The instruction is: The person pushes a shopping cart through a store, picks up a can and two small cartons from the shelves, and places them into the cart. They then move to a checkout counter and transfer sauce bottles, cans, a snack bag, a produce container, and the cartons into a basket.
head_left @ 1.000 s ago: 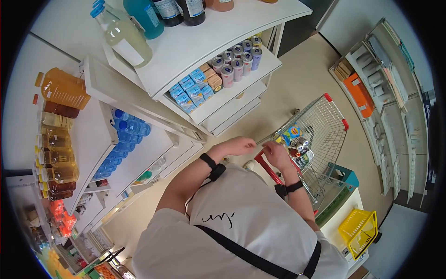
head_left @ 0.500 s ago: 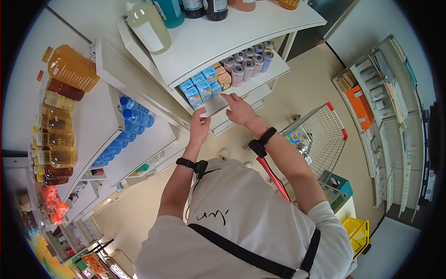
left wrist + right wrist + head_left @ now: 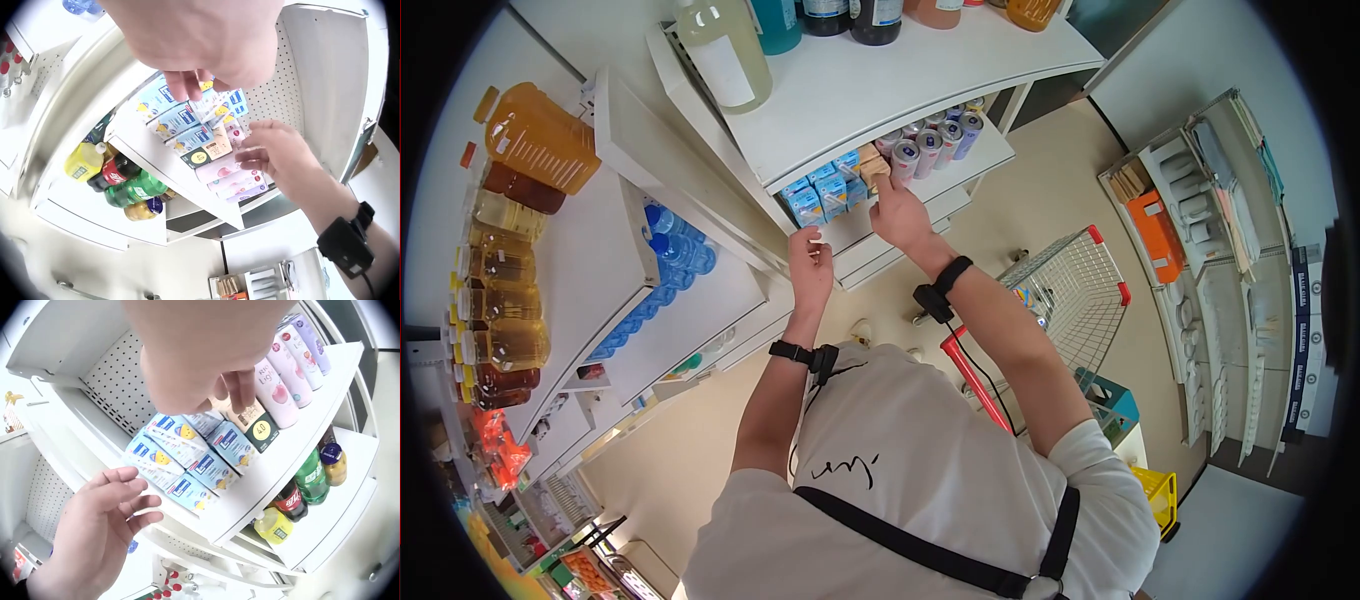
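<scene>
Both hands reach up to a white shelf [image 3: 992, 150] of drinks. My right hand [image 3: 897, 208] has its fingertips on a brown carton [image 3: 870, 163], which stands between blue cartons [image 3: 820, 195] and pink cans [image 3: 925, 150]. The right wrist view shows those fingers [image 3: 240, 394] coming down on the brown carton [image 3: 253, 425] beside the blue cartons [image 3: 187, 453]. My left hand [image 3: 810, 262] hovers with fingers spread at the shelf edge below the blue cartons and holds nothing. In the left wrist view the right hand [image 3: 275, 156] meets the brown carton [image 3: 209, 150].
A wire cart [image 3: 1080, 280] with a red handle [image 3: 975, 375] stands behind my right arm. Large bottles [image 3: 725, 50] stand on the shelf above. Soda bottles [image 3: 309, 478] fill the shelf below. Oil bottles [image 3: 510, 250] and water bottles [image 3: 670, 260] line shelves to the left.
A second ago both hands were at the cart handle. They rose to the shelf, and the right hand has now moved from the shelf edge up to the brown carton.
</scene>
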